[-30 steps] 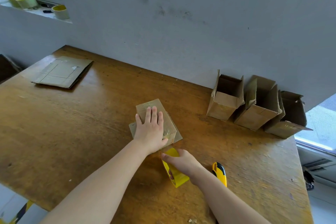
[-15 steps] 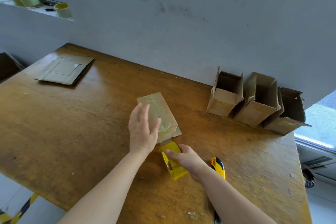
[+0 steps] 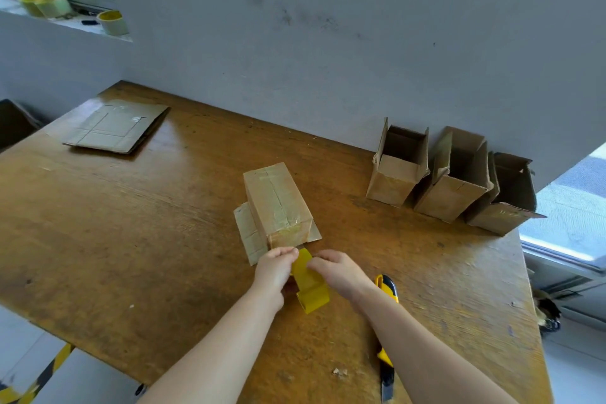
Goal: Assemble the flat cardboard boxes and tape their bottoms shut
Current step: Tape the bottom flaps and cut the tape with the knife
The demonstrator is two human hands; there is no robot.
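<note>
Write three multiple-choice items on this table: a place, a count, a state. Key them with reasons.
1. The flat cardboard lies: A) on the table, far left; B) on the floor; C) on a chair.
2. Open boxes standing by the wall: A) one; B) three; C) five.
3. The yellow tape roll is: A) lying untouched; B) hanging from a hook; C) held by the left hand and right hand.
Key: 1 A, it rests near the far left edge. 2 B, three stand side by side. 3 C, fingers of both grip it.
</note>
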